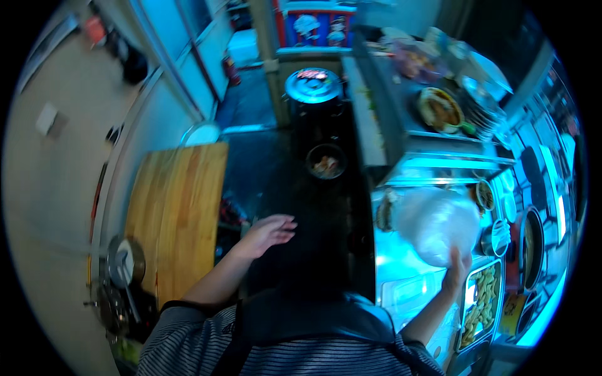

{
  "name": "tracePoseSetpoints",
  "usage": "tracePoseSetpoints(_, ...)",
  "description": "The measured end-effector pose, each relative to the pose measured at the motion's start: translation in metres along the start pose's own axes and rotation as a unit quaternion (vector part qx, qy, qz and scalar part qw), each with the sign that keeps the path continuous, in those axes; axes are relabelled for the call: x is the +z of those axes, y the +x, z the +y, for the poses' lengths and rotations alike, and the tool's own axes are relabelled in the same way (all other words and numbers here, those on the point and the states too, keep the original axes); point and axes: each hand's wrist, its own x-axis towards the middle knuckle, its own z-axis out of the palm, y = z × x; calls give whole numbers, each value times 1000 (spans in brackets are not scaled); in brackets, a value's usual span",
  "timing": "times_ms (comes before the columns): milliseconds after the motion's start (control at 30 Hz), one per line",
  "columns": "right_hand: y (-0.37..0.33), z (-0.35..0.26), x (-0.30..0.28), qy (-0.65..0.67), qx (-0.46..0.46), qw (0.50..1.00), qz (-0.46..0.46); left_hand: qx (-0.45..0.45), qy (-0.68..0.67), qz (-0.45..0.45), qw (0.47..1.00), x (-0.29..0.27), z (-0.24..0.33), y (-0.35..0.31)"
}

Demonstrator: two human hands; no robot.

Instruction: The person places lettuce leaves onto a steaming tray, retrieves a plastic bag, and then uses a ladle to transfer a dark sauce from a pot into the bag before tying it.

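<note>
Bundle (438, 222) of white, translucent plastic is at the counter (384, 254) on the person's right, a little blurred. The right hand (459, 266) is on its near edge, fingers against the plastic; how firmly they close on it, one cannot tell. The left hand (273, 235) holds nothing: it is out in front of the body, palm turned inward, fingers loosely bent, near the wooden table (182, 213). The two hands are well apart.

Just to the near side of the bundle lies a clear container (407, 291); beside that, a metal tray (500, 282) carries pale, curved pieces (483, 297). A metal bowl (488, 241) stands right of the bundle. On the raised shelf (404, 103) beyond are a stack of plates (486, 122) and a dish (428, 94) of brown food. Straight ahead, a dark bowl (326, 150) with food in it stands nearer than a lidded pot (312, 93). Left of the table is a pan (138, 258).
</note>
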Motion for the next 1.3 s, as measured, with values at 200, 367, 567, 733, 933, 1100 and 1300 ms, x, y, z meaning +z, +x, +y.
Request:
tracePoseSetpoints(200, -85, -59, 308, -134, -9, 794, -593, 235, -250, -232, 910, -73, -21, -62)
tracePoseSetpoints(367, -208, -125, 411, -141, -365, 681, -619, 389, -317, -29, 864, -146, -65, -178)
tracePoseSetpoints(567, -372, -102, 462, -98, -493, 368, -782, 515, -341, 101, 780, -178, -132, -267)
tracePoseSetpoints(733, -463, -66, 475, -49, -537, 195, -819, 567, -301, 297, 707, -174, -187, -321)
tracePoseSetpoints(933, -535, -54, 503, 27, -480, 6, -877, 620, -400, 346, 580, -168, -199, -355)
tracePoseSetpoints(1100, -592, -114, 560, 146, -187, 13, -971, 653, -427, 439, 447, -154, -237, -391)
tracePoseSetpoints(1300, -775, -42, 699, 15, -173, 412, -895, 680, -440, 444, 382, -162, -267, -427)
